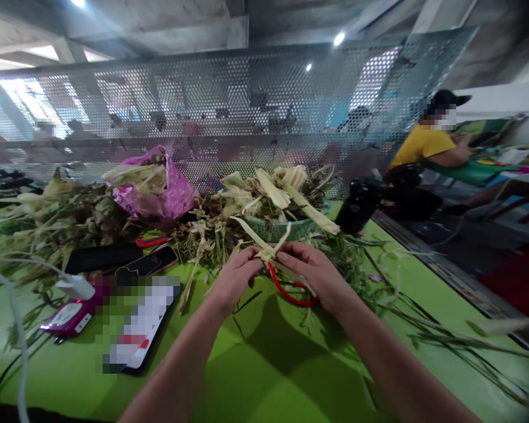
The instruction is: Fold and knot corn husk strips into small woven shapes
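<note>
1. Pale husk strips (pixel 268 252) meet in a small bunched crossing above the green counter (pixel 264 358), a little on the person's side of a green basket (pixel 273 229) heaped with husks (pixel 271 191).
2. Two free ends spread from that crossing in a V that opens away from the person: the longer one slants forward and to the left, the shorter one forward and to the right. Each end's long axis runs outward from the crossing.
3. Another pale length passes under the right hand (pixel 311 267) and slants back toward the person's right; its middle is covered, so I can't tell whether it belongs to the same piece.
4. From here I can't make out whether the crossing is knotted, plaited or merely folded, since fingertips cover its sides.
5. A red handle (pixel 286 296) shows below the crossing, looking like that of scissors; whatever it joins is hidden, and I can't tell if a finger touches it.
6. The crossing sits right between the two hands. The left hand (pixel 242 270) pinches its left side between thumb and fingers, and the right one grips the opposite side, thumb on top.
</note>
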`<state>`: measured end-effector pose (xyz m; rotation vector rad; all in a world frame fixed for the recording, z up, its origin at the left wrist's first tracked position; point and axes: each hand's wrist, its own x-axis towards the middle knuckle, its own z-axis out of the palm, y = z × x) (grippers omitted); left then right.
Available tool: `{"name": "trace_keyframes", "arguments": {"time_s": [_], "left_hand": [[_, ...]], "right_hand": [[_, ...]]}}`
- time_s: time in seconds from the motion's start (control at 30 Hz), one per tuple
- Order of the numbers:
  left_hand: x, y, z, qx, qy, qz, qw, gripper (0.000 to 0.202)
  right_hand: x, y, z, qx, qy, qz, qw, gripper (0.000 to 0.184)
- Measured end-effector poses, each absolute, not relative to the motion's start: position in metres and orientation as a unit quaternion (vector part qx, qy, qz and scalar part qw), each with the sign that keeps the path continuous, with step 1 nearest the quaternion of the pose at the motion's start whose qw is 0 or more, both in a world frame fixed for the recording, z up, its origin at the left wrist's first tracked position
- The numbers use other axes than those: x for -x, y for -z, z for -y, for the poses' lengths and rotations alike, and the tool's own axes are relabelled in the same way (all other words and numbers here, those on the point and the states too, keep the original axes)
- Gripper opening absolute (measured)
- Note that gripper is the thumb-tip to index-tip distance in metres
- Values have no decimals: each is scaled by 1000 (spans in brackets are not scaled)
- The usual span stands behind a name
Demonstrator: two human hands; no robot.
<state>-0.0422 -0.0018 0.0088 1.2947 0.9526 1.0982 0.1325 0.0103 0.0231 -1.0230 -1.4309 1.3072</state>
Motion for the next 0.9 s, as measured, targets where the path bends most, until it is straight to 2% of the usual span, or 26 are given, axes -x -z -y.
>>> {"name": "trace_keyframes", "arguments": {"time_s": [0.17,0.37,0.6,0.8,0.9], "left_hand": [[40,-14,5,-605,-431,-412,527,23],[36,-15,4,-596,-429,-372,568,26],[36,-18,6,-577,-417,-332,619,24],[41,-12,4,-618,-413,-346,573,23],[40,-7,1,-622,-424,-362,550,24]], "right_hand": [[-130,-22,-8,378,-608,497,489,23],[-131,-23,-8,360,-652,420,519,20],[-132,-27,-6,382,-612,429,544,20],[-136,-24,-11,427,-537,506,522,26],[-137,-25,-9,478,-438,579,495,30]]}}
